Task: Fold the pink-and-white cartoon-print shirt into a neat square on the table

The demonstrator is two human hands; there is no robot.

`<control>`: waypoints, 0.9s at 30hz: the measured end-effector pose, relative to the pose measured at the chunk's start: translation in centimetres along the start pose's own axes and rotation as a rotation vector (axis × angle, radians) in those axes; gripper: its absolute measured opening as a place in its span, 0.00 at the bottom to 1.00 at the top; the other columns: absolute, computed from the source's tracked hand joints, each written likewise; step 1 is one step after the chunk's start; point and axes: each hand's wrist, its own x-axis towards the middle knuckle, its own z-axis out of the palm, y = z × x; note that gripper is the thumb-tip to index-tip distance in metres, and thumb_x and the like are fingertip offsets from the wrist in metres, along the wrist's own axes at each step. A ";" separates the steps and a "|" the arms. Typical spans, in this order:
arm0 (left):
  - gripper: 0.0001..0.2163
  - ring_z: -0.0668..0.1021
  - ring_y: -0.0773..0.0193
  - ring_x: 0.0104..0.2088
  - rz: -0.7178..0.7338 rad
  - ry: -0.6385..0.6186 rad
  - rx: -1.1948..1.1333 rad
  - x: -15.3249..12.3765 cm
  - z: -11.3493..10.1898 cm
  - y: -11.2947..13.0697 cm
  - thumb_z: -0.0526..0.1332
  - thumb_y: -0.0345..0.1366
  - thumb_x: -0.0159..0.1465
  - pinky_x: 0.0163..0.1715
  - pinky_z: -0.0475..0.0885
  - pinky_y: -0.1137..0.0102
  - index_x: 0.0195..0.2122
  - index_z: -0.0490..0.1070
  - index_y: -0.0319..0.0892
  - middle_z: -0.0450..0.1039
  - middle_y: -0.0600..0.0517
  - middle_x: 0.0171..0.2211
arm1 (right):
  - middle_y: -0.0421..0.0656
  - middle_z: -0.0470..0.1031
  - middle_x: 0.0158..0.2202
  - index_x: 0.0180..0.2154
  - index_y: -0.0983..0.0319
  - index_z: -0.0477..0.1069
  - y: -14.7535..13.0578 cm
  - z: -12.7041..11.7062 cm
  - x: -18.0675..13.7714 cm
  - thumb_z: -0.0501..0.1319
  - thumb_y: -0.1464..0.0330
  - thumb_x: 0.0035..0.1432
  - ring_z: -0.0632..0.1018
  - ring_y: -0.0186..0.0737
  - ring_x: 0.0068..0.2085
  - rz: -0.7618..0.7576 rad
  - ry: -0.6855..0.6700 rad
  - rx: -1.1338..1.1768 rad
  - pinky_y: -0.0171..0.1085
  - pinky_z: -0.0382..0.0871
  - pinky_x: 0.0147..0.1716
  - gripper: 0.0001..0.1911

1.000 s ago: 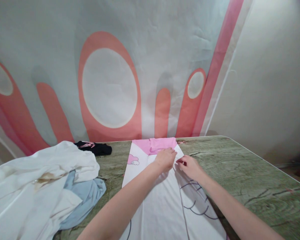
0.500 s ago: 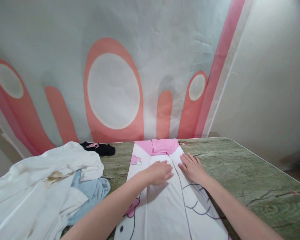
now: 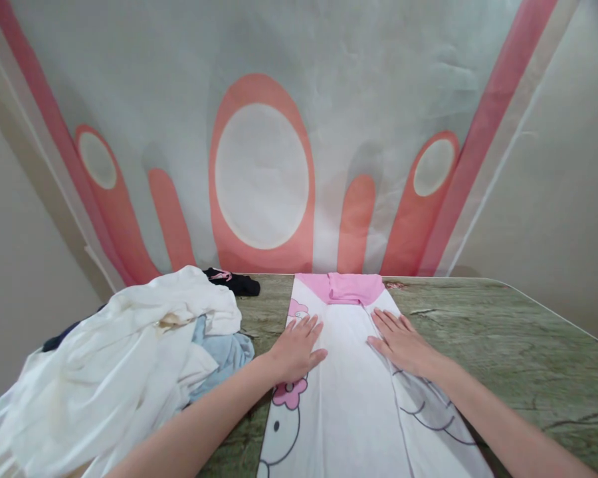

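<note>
A white garment [image 3: 353, 385] with pink at its far end and printed cartoon figures lies lengthwise before me, its sides folded in toward the middle. Flat on its left side rests my left hand [image 3: 298, 348], fingers spread and pointing away from me. My right hand [image 3: 401, 340] lies flat on the right folded part, fingers also apart. Neither hand grips the cloth. A pink folded piece [image 3: 351, 288] sits at the garment's far end. The near end runs out of the bottom of the view.
Left of the garment is a heap of white clothes [image 3: 129, 358] with a light blue cloth [image 3: 226, 358] sticking out. Behind it lies a small black cloth item [image 3: 239, 283]. The wood-grain table [image 3: 503, 332] meets a wall hanging with pink shapes [image 3: 262, 259] at its far edge.
My left hand has moved from the garment's middle to its left side. The right hand stays on the right part. The view has swung left.
</note>
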 end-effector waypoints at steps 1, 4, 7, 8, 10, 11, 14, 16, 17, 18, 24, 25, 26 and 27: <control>0.28 0.45 0.56 0.63 0.012 -0.008 -0.001 -0.8 -0.1 0.4 0.40 0.51 0.66 0.58 0.43 0.58 0.63 0.44 0.40 0.40 0.45 0.64 | 0.45 0.44 0.64 0.62 0.64 0.46 -0.3 0.1 -0.1 0.36 0.45 0.57 0.46 0.47 0.64 -0.001 -0.008 -0.003 0.50 0.36 0.60 0.40; 0.31 0.43 0.56 0.63 0.034 -0.042 -0.011 -3.5 -0.6 2.0 0.38 0.53 0.65 0.59 0.41 0.58 0.63 0.42 0.38 0.38 0.44 0.64 | 0.46 0.44 0.64 0.62 0.64 0.46 -1.1 0.3 -0.6 0.37 0.45 0.57 0.47 0.48 0.63 -0.032 -0.022 -0.003 0.51 0.37 0.60 0.41; 0.32 0.42 0.55 0.63 0.076 -0.095 -0.057 -6.6 -1.6 3.6 0.37 0.55 0.64 0.59 0.40 0.58 0.63 0.42 0.38 0.37 0.44 0.64 | 0.45 0.44 0.64 0.62 0.63 0.46 -1.8 0.6 -1.1 0.37 0.45 0.57 0.47 0.47 0.63 -0.067 -0.020 0.001 0.50 0.37 0.60 0.41; 0.32 0.42 0.54 0.63 0.092 -0.118 -0.082 -7.5 -1.9 4.1 0.37 0.55 0.64 0.60 0.41 0.58 0.64 0.42 0.38 0.36 0.45 0.64 | 0.45 0.44 0.64 0.62 0.63 0.46 -1.9 0.6 -1.1 0.37 0.45 0.57 0.47 0.47 0.63 -0.068 -0.019 0.001 0.50 0.37 0.60 0.40; 0.32 0.43 0.54 0.63 0.117 -0.167 -0.137 -9.0 -2.6 4.7 0.37 0.55 0.64 0.60 0.42 0.58 0.64 0.41 0.39 0.36 0.45 0.64 | 0.46 0.45 0.64 0.62 0.63 0.47 -2.3 0.4 -0.8 0.36 0.45 0.57 0.47 0.47 0.63 -0.058 -0.018 0.000 0.50 0.37 0.60 0.40; 0.32 0.43 0.55 0.63 0.119 -0.180 -0.159 -9.5 -2.8 4.9 0.37 0.55 0.64 0.60 0.43 0.58 0.64 0.40 0.39 0.35 0.45 0.64 | 0.46 0.46 0.64 0.62 0.64 0.48 -2.5 0.3 -0.4 0.36 0.45 0.57 0.47 0.47 0.63 -0.057 -0.017 0.002 0.51 0.38 0.60 0.40; 0.32 0.43 0.56 0.63 0.082 -0.152 -0.167 -10.0 -2.8 4.9 0.38 0.55 0.65 0.60 0.42 0.58 0.64 0.40 0.40 0.35 0.46 0.64 | 0.48 0.46 0.64 0.62 0.64 0.48 -3.7 -0.3 1.3 0.37 0.46 0.58 0.48 0.47 0.63 -0.097 -0.010 0.028 0.51 0.40 0.60 0.39; 0.31 0.42 0.56 0.63 0.051 -0.124 -0.146 -9.8 -2.5 4.7 0.38 0.54 0.65 0.60 0.40 0.58 0.64 0.40 0.41 0.35 0.46 0.64 | 0.48 0.46 0.64 0.62 0.64 0.47 -4.9 -0.7 2.6 0.38 0.47 0.58 0.48 0.47 0.63 -0.145 -0.002 0.048 0.51 0.41 0.59 0.38; 0.31 0.42 0.55 0.63 0.043 -0.119 -0.139 -9.6 -2.4 4.6 0.38 0.54 0.65 0.60 0.40 0.57 0.64 0.40 0.41 0.36 0.46 0.64 | 0.48 0.46 0.64 0.62 0.65 0.47 -5.5 -0.8 3.2 0.38 0.47 0.59 0.48 0.47 0.63 -0.163 0.001 0.054 0.50 0.41 0.59 0.38; 0.31 0.42 0.55 0.63 0.040 -0.118 -0.135 -9.4 -2.2 4.5 0.38 0.54 0.65 0.61 0.40 0.57 0.64 0.40 0.41 0.36 0.46 0.64 | 0.48 0.45 0.64 0.62 0.65 0.46 -6.0 -0.9 3.8 0.38 0.48 0.59 0.48 0.47 0.63 -0.174 0.004 0.057 0.50 0.40 0.60 0.38; 0.31 0.41 0.53 0.63 0.045 -0.154 -0.136 -9.5 -1.9 4.4 0.40 0.55 0.64 0.60 0.40 0.55 0.64 0.43 0.41 0.36 0.46 0.64 | 0.47 0.43 0.65 0.63 0.62 0.44 -7.7 -0.5 4.8 0.38 0.48 0.59 0.45 0.47 0.64 -0.167 -0.030 0.082 0.51 0.37 0.59 0.37; 0.32 0.41 0.52 0.63 0.045 -0.167 -0.139 -9.6 -1.9 4.5 0.40 0.55 0.64 0.60 0.40 0.54 0.64 0.43 0.41 0.36 0.46 0.64 | 0.47 0.42 0.65 0.63 0.62 0.43 -7.8 -0.4 4.6 0.38 0.48 0.59 0.44 0.47 0.64 -0.169 -0.031 0.085 0.51 0.36 0.59 0.37; 0.32 0.41 0.51 0.63 0.047 -0.180 -0.141 -9.7 -2.0 4.5 0.40 0.56 0.64 0.60 0.40 0.53 0.64 0.42 0.41 0.36 0.45 0.64 | 0.46 0.42 0.65 0.63 0.62 0.43 -7.8 -0.3 4.3 0.38 0.49 0.59 0.44 0.47 0.64 -0.170 -0.028 0.086 0.51 0.36 0.59 0.36; 0.33 0.41 0.50 0.63 0.049 -0.195 -0.143 -9.9 -2.1 4.6 0.40 0.56 0.63 0.59 0.40 0.53 0.64 0.43 0.40 0.36 0.44 0.64 | 0.46 0.42 0.65 0.63 0.62 0.43 -7.9 -0.3 4.1 0.38 0.49 0.59 0.44 0.47 0.64 -0.170 -0.024 0.085 0.51 0.36 0.59 0.36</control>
